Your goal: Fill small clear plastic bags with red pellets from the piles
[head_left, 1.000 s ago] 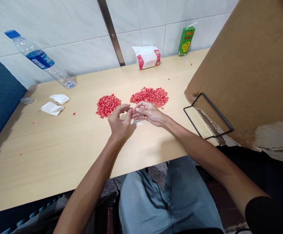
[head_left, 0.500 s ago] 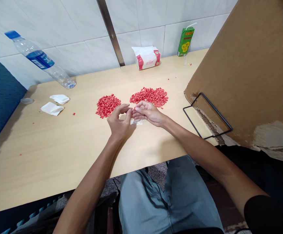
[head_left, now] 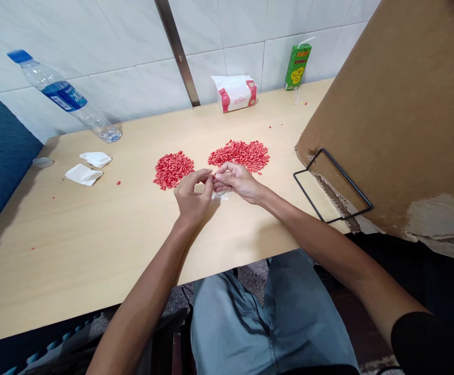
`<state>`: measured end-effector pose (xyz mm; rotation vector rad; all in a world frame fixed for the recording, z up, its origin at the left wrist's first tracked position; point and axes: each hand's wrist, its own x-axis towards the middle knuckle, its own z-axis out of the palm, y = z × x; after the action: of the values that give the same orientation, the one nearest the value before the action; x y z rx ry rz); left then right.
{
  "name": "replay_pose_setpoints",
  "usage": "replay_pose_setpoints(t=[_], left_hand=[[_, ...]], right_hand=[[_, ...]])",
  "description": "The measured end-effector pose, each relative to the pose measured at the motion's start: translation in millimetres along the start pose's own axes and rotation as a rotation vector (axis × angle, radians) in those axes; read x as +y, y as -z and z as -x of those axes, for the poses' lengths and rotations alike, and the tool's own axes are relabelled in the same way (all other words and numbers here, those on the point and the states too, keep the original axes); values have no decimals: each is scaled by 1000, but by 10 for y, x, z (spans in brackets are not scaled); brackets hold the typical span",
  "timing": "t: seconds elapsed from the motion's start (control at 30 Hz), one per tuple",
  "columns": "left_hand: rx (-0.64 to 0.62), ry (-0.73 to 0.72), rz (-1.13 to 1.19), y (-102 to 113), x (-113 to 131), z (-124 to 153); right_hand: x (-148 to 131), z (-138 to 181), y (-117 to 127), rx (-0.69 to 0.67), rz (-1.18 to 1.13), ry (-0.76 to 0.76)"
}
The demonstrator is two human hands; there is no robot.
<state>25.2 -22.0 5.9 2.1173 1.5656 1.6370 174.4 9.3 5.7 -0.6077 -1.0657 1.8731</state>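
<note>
My left hand (head_left: pixel 192 195) and my right hand (head_left: pixel 236 182) hover above the table, their fingertips meeting in front of me. A small red pellet (head_left: pixel 212 178) shows between those fingertips, partly hidden by them. Just beneath my hands lies a crumpled white tissue (head_left: pixel 222 195). Two heaps of red plastic pellets lie just beyond them: a smaller one (head_left: pixel 173 170) past my left hand and a wider one (head_left: pixel 239 155) past my right.
The pale wooden table (head_left: pixel 94 224) meets a tiled wall. Along the wall are a tissue pack (head_left: pixel 234 94), a green drink carton (head_left: pixel 295 66) and a lying plastic bottle (head_left: pixel 64 96). Scattered pellets, two tissues (head_left: pixel 83 174), a cardboard panel (head_left: pixel 383 114) and a black wire frame (head_left: pixel 330 186) surround them.
My left hand has shifted slightly to the right, closer to my right hand. The pellet heaps and the other objects have not visibly moved.
</note>
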Motion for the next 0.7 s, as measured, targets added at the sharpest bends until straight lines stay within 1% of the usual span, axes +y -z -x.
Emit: replay_pose_setpoints(t=[0.13, 0.27, 0.4, 0.53, 0.63, 0.7], left_hand=[[4, -26, 0, 5, -3, -1], [0, 21, 14, 15, 18, -4], [-15, 68, 47, 24, 51, -13], [-72, 106, 168, 26, 42, -23], [-111, 199, 320, 13, 0, -31], [-123, 256, 376, -1, -34, -37]], right_hand=[[12, -4, -10, 18, 55, 28], [12, -8, -8, 28, 76, 59], [5, -13, 1, 36, 76, 59], [-10, -11, 17, 50, 54, 54], [-16, -10, 33, 41, 33, 54], [-14, -12, 43, 34, 29, 49]])
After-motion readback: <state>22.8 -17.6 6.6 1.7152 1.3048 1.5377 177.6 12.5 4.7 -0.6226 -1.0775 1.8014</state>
